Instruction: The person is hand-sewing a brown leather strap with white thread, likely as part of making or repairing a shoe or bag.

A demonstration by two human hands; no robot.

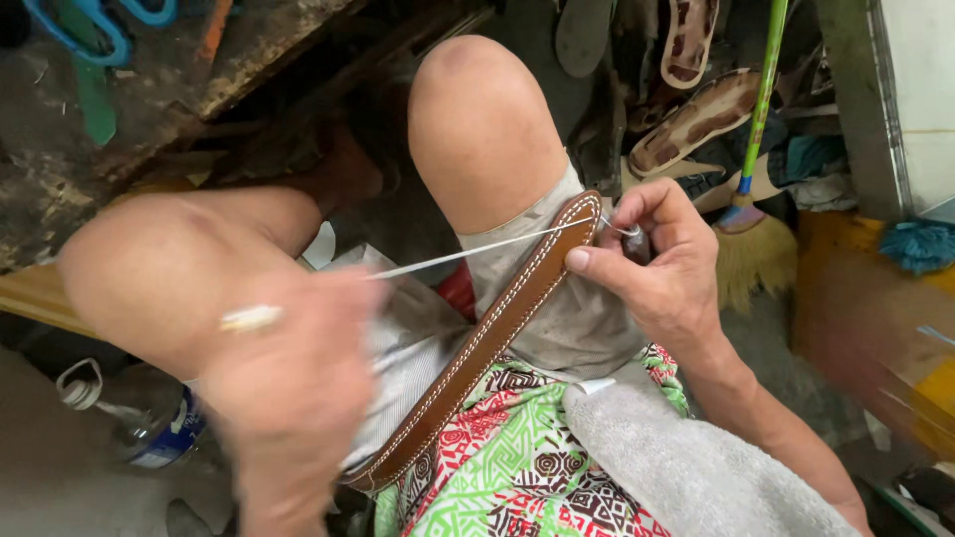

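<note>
Across the person's lap, a brown leather strap (487,333) runs on a slant from the hip up to the right thigh, lying on grey shorts (577,318). It is a long, narrow band of tan-brown leather with a rounded upper end, and a line of pale stitching follows each long edge and curves around that end. Its lower part dips out of sight behind the left hand.

The right hand (662,264) holds the strap's rounded end: the thumb presses flat on the leather face, and the fingers are curled together around the edge, pinching something small and dark that is too hidden to make out. A white thread (477,252) stretches taut from that end across to the left hand (298,378), which is blurred; its fingers seem closed into a loose fist on the thread, and a pale slender object juts from it, too smeared to tell what it is.

A grey towel (686,457) lies beside a patterned green-and-red cloth (517,467). A broom (753,179) and sandals (691,119) sit beyond the right knee, and a plastic bottle (149,428) lies below the left leg.
</note>
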